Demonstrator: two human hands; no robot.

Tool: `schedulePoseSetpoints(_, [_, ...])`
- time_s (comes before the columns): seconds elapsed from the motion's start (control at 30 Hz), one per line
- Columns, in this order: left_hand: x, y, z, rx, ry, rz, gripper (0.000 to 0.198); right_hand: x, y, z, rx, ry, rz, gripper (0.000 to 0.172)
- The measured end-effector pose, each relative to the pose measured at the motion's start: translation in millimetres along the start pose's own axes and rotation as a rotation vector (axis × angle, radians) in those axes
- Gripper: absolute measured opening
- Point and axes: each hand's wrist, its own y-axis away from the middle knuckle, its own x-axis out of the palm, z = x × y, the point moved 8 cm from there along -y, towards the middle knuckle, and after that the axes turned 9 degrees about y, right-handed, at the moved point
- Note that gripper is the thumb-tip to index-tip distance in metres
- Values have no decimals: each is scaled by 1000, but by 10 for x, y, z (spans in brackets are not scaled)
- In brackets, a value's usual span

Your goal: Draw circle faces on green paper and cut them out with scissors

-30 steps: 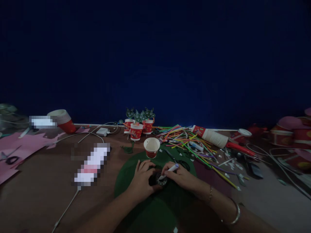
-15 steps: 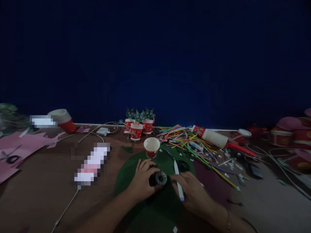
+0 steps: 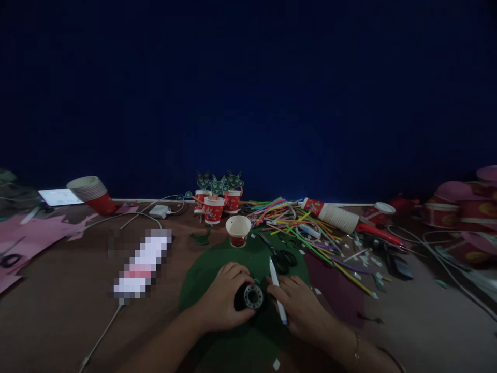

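Currently, a dark round piece (image 3: 248,299) with a ring of small holes on its top is grasped by the left hand (image 3: 225,293), the thumb being placed on the near side and the fingers on the far side. This piece is located over the green sheet (image 3: 202,267), near the middle of the scene. To the right of it, a white marker (image 3: 277,292) is gripped by the right hand (image 3: 302,300); it is held slanted, its narrow end pointed to the far side, and apart from the dark round piece. Just beyond, black scissors (image 3: 284,260) are laid. An upright paper cup (image 3: 238,235) is placed near the far edge of the green sheet, and farther, slightly left, three red cups (image 3: 214,211) are decorated with cat-like heads. On the far right, coloured sticks (image 3: 279,213) are heaped, and beside them a stack of cups (image 3: 330,215) is laid sideways. On the far left, pink paper (image 3: 42,228) is spread
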Motion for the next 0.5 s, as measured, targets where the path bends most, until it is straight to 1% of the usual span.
schedulePoseSetpoints(0.2, [15, -17, 82, -54, -11, -28, 36, 21, -116, -56, -30, 30, 50, 42])
schedulePoseSetpoints(0.37, [22, -10, 164, -61, 11, -80, 39, -1, -299, -56, 20, 80, 35, 39])
schedulePoseSetpoints(0.5, [33, -1, 246, -67, 65, -106, 44, 47, -378, -66, 72, 99, 11, 38])
